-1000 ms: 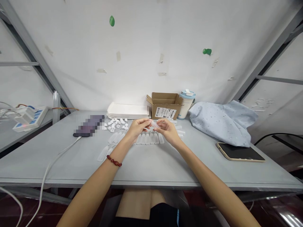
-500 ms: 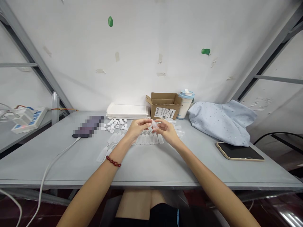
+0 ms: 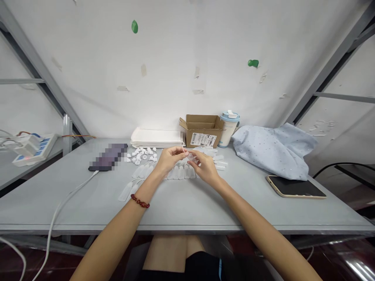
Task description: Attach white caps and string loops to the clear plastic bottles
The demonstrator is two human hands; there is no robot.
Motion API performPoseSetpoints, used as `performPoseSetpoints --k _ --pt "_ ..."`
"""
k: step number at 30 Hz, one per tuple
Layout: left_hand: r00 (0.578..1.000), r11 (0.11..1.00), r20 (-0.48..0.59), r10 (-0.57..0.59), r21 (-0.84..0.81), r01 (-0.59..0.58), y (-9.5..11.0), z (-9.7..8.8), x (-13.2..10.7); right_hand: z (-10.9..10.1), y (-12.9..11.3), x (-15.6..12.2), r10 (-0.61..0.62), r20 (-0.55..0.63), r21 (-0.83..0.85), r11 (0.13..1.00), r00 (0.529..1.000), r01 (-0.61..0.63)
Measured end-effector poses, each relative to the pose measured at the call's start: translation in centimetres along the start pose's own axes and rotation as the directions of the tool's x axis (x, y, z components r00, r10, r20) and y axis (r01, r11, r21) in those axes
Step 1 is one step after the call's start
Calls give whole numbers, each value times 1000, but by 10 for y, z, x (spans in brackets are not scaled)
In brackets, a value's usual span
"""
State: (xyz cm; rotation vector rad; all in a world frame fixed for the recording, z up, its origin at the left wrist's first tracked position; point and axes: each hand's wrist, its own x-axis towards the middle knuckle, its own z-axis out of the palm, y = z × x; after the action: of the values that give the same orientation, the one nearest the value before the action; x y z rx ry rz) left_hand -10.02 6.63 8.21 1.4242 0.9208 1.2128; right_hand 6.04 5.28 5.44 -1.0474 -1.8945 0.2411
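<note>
I see a dark device (image 3: 108, 157) well left of the cardboard box (image 3: 203, 137), small white pieces (image 3: 142, 155) nearer it. In front of the box, the left hand (image 3: 169, 159) and right hand (image 3: 207, 167) pinch a translucent piece (image 3: 191, 158) above rowed containers (image 3: 176, 173); a wide stretch of table (image 3: 190, 207) runs from there to its front edge. Right of the box come a cup (image 3: 227, 133), blue cloth (image 3: 272, 150) and phone (image 3: 295, 186).

Left hand (image 3: 169, 160), right hand (image 3: 207, 167) pinching clear piece (image 3: 191, 157)

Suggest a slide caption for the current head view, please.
Bare left hand and right hand hold a small translucent piece above a grey table, near an open brown cardboard box.
</note>
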Motion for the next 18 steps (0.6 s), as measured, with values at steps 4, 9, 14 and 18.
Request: performPoseSetpoints --k 4,9,14,18 --pt "1000 999 24 7 -54 -6 2 0 -1 0 -1 1 73 -10 87 994 997 -72" --pt "1000 998 20 11 -59 -10 3 1 -1 -1 -4 1 108 9 162 981 994 -108" --pt "1000 1000 11 -2 -24 2 1 4 0 -2 -5 0 43 -22 50 998 999 -42" --pt "997 999 74 34 -43 -31 0 3 -1 -2 -6 1 55 -9 65 996 998 -54"
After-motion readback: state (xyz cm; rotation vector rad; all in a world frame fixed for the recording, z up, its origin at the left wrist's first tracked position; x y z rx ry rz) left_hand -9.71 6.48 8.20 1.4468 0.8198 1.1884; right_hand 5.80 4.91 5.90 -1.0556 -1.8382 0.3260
